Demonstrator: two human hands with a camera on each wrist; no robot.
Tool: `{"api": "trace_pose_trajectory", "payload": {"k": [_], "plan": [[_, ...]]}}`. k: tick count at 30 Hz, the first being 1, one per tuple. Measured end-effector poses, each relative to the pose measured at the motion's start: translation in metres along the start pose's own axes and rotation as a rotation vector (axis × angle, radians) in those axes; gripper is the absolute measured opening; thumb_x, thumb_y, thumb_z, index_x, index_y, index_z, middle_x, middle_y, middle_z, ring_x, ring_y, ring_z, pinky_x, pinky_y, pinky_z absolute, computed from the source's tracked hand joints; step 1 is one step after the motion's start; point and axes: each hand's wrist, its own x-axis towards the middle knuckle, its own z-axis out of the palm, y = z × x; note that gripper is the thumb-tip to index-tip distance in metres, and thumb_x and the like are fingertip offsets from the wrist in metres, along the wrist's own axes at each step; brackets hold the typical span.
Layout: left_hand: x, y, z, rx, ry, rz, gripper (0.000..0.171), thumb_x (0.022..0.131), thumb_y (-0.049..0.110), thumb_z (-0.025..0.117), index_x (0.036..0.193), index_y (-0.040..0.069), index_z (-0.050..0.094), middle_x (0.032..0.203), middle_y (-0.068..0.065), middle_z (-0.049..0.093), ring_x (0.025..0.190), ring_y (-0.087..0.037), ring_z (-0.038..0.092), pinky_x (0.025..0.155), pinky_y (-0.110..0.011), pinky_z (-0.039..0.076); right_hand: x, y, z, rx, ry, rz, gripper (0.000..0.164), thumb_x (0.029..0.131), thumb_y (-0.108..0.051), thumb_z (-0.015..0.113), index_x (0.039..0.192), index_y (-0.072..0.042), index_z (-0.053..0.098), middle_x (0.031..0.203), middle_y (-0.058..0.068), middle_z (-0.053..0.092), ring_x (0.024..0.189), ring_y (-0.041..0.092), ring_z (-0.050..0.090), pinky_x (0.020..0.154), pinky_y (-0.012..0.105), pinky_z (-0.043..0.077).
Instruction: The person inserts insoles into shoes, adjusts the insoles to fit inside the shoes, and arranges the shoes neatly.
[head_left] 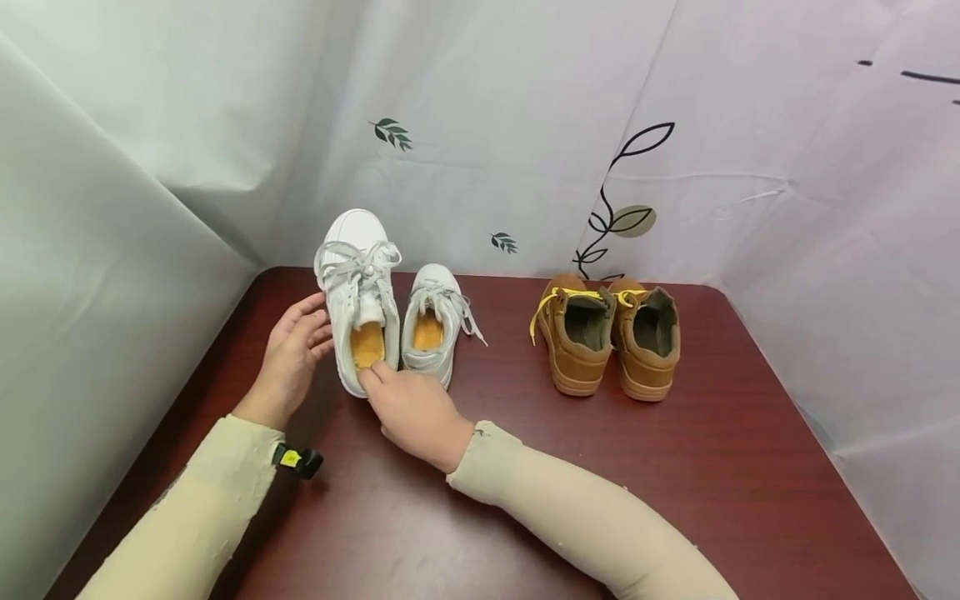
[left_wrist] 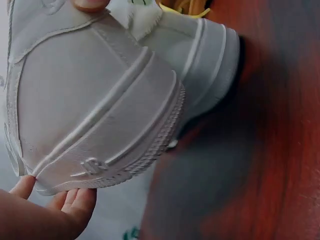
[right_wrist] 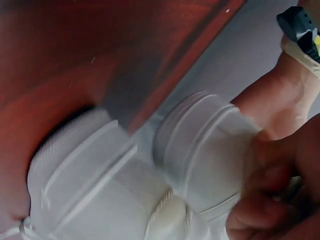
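Note:
A white sneaker (head_left: 358,283) with grey-white laces and a yellow insole is raised at the left, its toe tilted up. My right hand (head_left: 416,412) pinches the back of its collar at the heel. Fingers of my left hand (head_left: 292,358) hold its outer left side; in the left wrist view the left fingers (left_wrist: 82,205) touch the lower edge of its sole. The matching white sneaker (head_left: 433,312) stands on the table just right of it, a lace hanging loose. In the right wrist view both sneakers appear side by side, with the right hand (right_wrist: 280,195) at one heel.
A pair of brown shoes with yellow laces, the left brown shoe (head_left: 577,342) beside the right brown shoe (head_left: 648,346), stands at the table's back right. The dark red table (head_left: 585,467) is bordered by pale curtains (head_left: 480,75) behind and at both sides.

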Motion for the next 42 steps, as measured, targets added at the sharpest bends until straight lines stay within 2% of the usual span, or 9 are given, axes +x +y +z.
{"api": "trace_pose_trajectory", "payload": {"k": [4,7,17,20,24,28,31,37,42], "plan": [[0.007,-0.009,-0.008,0.112,-0.041,-0.095,0.055,0.104,0.023,0.052,0.150,0.003,0.030,0.113,0.009,0.054,0.093,-0.004,0.060,0.077,-0.012,0.055,0.001,-0.004,0.010,0.017,-0.030,0.019,0.035,0.079,-0.012,0.075,0.110,-0.012,0.059,0.097,0.000,0.064,0.065,0.013,0.064,0.051,0.026,0.058],[0.012,-0.016,-0.013,0.172,-0.065,-0.141,0.067,0.104,0.027,0.051,0.156,0.001,0.018,0.117,0.008,0.049,0.095,-0.004,0.058,0.077,-0.012,0.054,0.002,-0.006,0.016,0.017,-0.045,0.041,0.038,0.076,-0.013,0.078,0.109,-0.011,0.059,0.097,0.000,0.063,0.064,0.014,0.064,0.053,0.026,0.059],[0.031,-0.032,-0.013,0.253,-0.103,-0.208,0.079,0.101,0.033,0.058,0.159,0.005,0.011,0.126,0.004,0.042,0.100,0.001,0.055,0.081,-0.008,0.050,0.015,-0.016,0.032,-0.026,-0.005,0.137,0.038,0.078,-0.018,0.078,0.107,-0.009,0.055,0.099,0.002,0.062,0.057,0.011,0.060,0.048,0.023,0.057],[0.036,-0.037,-0.013,0.261,-0.113,-0.219,0.079,0.101,0.032,0.058,0.160,0.005,0.011,0.124,0.002,0.044,0.101,0.002,0.055,0.081,-0.008,0.049,0.020,-0.018,0.035,-0.052,0.024,0.161,0.037,0.080,-0.019,0.076,0.108,-0.009,0.055,0.099,0.002,0.061,0.056,0.009,0.059,0.046,0.022,0.056],[0.040,-0.042,-0.013,0.303,-0.104,-0.223,0.076,0.101,0.030,0.057,0.159,0.004,0.014,0.124,-0.001,0.046,0.099,0.002,0.055,0.079,-0.008,0.049,0.026,-0.020,0.040,-0.129,0.067,0.161,0.027,0.088,-0.018,0.069,0.110,-0.010,0.056,0.098,0.001,0.061,0.054,0.006,0.057,0.043,0.020,0.054],[0.042,-0.045,-0.010,0.461,-0.102,-0.175,0.073,0.102,0.036,0.054,0.155,-0.002,0.023,0.135,-0.014,0.048,0.100,0.000,0.053,0.079,-0.007,0.047,0.030,-0.020,0.043,-0.201,0.106,0.164,0.016,0.096,-0.017,0.058,0.111,-0.011,0.057,0.096,-0.001,0.061,0.052,0.004,0.057,0.041,0.018,0.053],[0.044,-0.047,-0.007,0.551,-0.105,-0.140,0.071,0.103,0.040,0.052,0.153,-0.004,0.028,0.142,-0.024,0.047,0.104,-0.006,0.053,0.081,-0.008,0.045,0.032,-0.020,0.044,-0.228,0.114,0.166,0.018,0.099,-0.017,0.054,0.115,-0.010,0.057,0.097,-0.001,0.061,0.054,0.003,0.057,0.042,0.018,0.054],[0.044,-0.050,-0.008,0.575,-0.085,-0.178,0.073,0.103,0.046,0.049,0.152,-0.005,0.032,0.146,-0.026,0.046,0.111,-0.017,0.053,0.082,-0.013,0.044,0.038,-0.019,0.047,-0.220,0.091,0.184,0.025,0.102,-0.019,0.051,0.125,-0.009,0.055,0.101,0.000,0.061,0.056,0.005,0.058,0.045,0.018,0.055],[0.046,-0.050,-0.012,0.587,-0.087,-0.204,0.076,0.103,0.050,0.048,0.152,-0.005,0.032,0.149,-0.028,0.044,0.123,-0.030,0.050,0.089,-0.020,0.042,0.041,-0.019,0.046,-0.199,0.079,0.201,0.029,0.102,-0.019,0.053,0.129,-0.009,0.055,0.102,0.001,0.062,0.052,0.005,0.058,0.043,0.019,0.055]]}}
